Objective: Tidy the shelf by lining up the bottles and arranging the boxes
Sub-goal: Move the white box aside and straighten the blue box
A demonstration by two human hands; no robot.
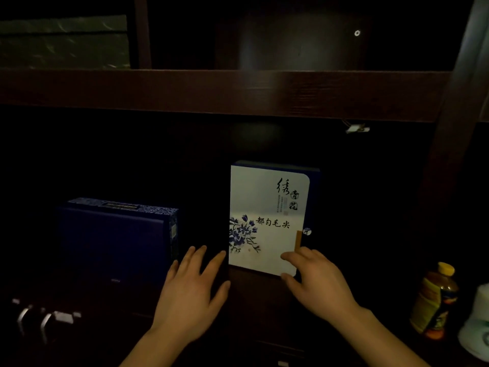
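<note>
A white box with blue flowers and black calligraphy stands upright in the middle of the dark wooden shelf. My right hand pinches its lower right corner, index finger on the front and thumb under the corner. My left hand is flat with fingers spread, its index finger lying along the box's lower left edge. A dark blue box stands to the left, a gap apart. At the far right stands a bottle with a yellow cap and a yellow label.
A white rounded container sits right of the bottle. Metal handles glint at lower left. A dark upright post bounds the compartment on the right, and a greenish flat item lies on the upper shelf.
</note>
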